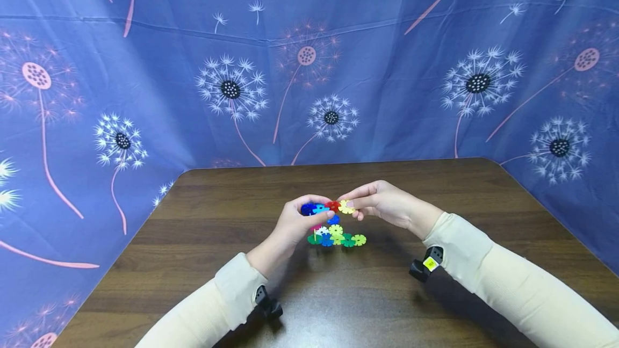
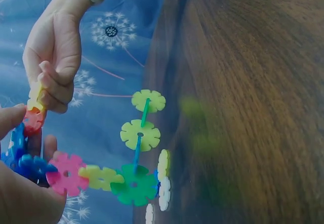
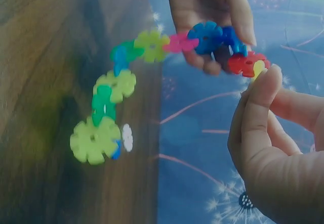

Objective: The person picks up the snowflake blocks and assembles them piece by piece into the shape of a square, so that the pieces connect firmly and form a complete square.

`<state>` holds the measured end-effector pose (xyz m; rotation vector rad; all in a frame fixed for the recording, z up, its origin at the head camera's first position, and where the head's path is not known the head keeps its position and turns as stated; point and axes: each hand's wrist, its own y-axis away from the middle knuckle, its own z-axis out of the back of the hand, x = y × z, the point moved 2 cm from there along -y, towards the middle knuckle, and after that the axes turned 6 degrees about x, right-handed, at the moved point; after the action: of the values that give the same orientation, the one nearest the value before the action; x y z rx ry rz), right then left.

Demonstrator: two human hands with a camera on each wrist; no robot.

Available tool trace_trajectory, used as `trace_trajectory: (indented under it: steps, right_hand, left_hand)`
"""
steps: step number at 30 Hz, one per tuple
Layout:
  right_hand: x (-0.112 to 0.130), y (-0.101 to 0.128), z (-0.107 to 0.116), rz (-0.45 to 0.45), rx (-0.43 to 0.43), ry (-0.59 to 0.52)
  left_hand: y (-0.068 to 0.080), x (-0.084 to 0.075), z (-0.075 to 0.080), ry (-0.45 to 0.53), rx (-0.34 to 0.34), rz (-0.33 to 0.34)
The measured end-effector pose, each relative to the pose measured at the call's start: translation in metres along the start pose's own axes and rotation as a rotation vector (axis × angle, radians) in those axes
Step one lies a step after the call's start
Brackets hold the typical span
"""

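Note:
A chain of notched plastic snowflake discs rises from a flat row on the tabletop. My left hand (image 1: 292,223) grips its upper part, around the dark blue disc (image 1: 308,209) and light blue disc (image 1: 319,209). To their right, a red disc (image 3: 244,63) joins on. Between thumb and fingertips, my right hand (image 1: 389,205) pinches a yellow disc (image 1: 346,207), which meets the red one's edge. Below the left hand, a pink disc (image 2: 68,174) and a pale yellow disc (image 2: 101,177) lead down to a green disc (image 2: 134,186). Fingers partly cover the blue discs.
In the low row, yellow-green discs (image 2: 140,135) alternate with green and blue ones, and a white disc (image 3: 127,137) stands behind. The brown wooden table (image 1: 193,230) extends around both hands. A blue dandelion-print cloth (image 1: 387,69) hangs behind it. Each wrist wears a black camera (image 1: 268,303).

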<state>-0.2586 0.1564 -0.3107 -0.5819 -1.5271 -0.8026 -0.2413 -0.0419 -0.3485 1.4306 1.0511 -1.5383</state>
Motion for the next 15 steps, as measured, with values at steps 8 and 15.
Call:
trace_trajectory:
  steps: [8,15]
  right_hand:
    - [-0.004,0.0,-0.005,-0.021,-0.015,-0.018]
    - [-0.008,-0.004,-0.009,-0.032,-0.041,-0.029]
  left_hand:
    - [0.0,-0.004,-0.005,-0.041,-0.044,-0.021]
    - [0.006,-0.012,-0.011,-0.054,-0.049,-0.055]
